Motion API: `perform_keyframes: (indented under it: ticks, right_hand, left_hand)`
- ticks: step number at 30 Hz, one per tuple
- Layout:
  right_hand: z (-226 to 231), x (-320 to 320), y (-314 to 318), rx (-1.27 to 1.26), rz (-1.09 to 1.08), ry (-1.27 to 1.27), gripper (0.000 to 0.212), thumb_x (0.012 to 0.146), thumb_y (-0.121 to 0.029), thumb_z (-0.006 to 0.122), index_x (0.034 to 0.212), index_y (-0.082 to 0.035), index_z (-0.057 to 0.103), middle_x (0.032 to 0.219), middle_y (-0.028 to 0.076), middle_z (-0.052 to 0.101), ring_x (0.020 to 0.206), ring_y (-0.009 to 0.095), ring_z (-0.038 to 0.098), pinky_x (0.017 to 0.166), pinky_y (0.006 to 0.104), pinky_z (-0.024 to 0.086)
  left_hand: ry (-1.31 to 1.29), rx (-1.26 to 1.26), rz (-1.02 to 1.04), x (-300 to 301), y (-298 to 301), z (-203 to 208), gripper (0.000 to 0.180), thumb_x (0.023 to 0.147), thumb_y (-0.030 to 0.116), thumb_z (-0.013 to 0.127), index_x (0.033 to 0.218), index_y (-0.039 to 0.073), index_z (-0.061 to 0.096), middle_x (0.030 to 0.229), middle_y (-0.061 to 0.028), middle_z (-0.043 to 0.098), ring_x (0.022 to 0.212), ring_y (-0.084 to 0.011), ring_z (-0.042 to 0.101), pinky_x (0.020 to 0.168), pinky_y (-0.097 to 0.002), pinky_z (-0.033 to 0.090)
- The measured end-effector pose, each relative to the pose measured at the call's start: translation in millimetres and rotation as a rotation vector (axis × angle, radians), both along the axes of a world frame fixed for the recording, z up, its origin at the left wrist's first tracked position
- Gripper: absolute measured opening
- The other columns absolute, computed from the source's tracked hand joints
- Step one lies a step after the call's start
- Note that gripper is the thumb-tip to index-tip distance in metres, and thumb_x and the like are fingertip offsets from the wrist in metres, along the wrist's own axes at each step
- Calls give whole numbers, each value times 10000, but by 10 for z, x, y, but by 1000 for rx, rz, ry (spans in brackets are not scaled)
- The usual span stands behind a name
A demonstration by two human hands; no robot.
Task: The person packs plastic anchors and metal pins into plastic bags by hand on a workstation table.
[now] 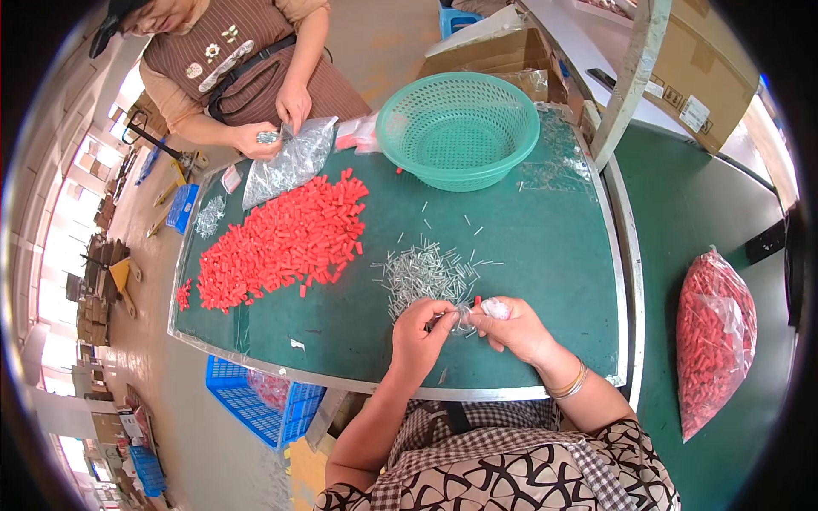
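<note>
My left hand and my right hand meet over the near side of the green table. Their fingers pinch a small clear plastic bag between them. A whitish, crumpled bit of plastic shows at my right hand; whether it is part of the same bag I cannot tell. A red plug shows just beyond my right fingertips. Right beyond my hands lies a loose pile of silver screws, with several strays around it. A large heap of red plastic plugs spreads to the left.
Across the table, a co-worker's hands hold a clear bag of metal pieces. A green mesh basket stands at the far side. A full bag of red plugs lies at right; a blue crate sits below the left edge.
</note>
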State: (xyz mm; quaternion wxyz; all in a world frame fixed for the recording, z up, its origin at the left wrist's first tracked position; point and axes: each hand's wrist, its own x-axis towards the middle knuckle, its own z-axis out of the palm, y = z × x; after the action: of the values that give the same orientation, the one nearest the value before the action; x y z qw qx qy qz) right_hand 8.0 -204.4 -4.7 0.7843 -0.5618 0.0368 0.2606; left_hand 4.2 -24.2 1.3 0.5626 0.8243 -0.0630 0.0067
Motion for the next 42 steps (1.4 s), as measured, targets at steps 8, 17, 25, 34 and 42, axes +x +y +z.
perform_keyframes:
  ticks: [8, 17, 25, 34, 42]
  right_hand:
    - [9, -22, 81, -445, -187, -543, 67, 760, -49, 700, 727, -10, 657, 630, 20, 548, 509, 106, 516, 460, 241, 402]
    - [59, -57, 120, -551, -187, -683, 100, 727, -54, 693, 699, -11, 607, 634, 99, 511, 593, 241, 517, 552, 332, 416]
    - [-71, -69, 111, -514, -186, -487, 120, 741, -70, 700, 704, -12, 603, 633, 77, 531, 558, 176, 522, 498, 305, 412]
    - [101, -55, 97, -559, -81, -428, 194, 708, -99, 724, 686, -18, 549, 665, 122, 557, 618, 282, 566, 548, 353, 446]
    - [-48, -130, 155, -644, -283, -729, 123, 728, -33, 667, 712, -15, 546, 664, 104, 556, 616, 237, 577, 567, 336, 457]
  left_hand:
    - [-499, 287, 136, -57, -44, -23, 173, 730, 40, 710, 869, 3, 615, 809, -88, 610, 694, -193, 582, 631, -294, 465]
    - [-76, 25, 154, -137, -140, -62, 85, 786, 20, 668, 852, -9, 621, 757, -38, 621, 664, -73, 559, 604, -227, 453]
    - [47, -162, 155, -163, -193, -120, 88, 797, 23, 647, 878, -5, 626, 788, -65, 619, 645, -105, 573, 598, -239, 461]
    - [48, -63, 134, -131, -184, -17, 56, 791, 5, 631, 842, -4, 610, 750, -45, 600, 638, -88, 553, 574, -241, 447]
    - [-232, 125, 180, -65, -254, -179, 56, 777, -14, 629, 806, 7, 585, 707, -10, 571, 599, -57, 511, 539, -231, 434]
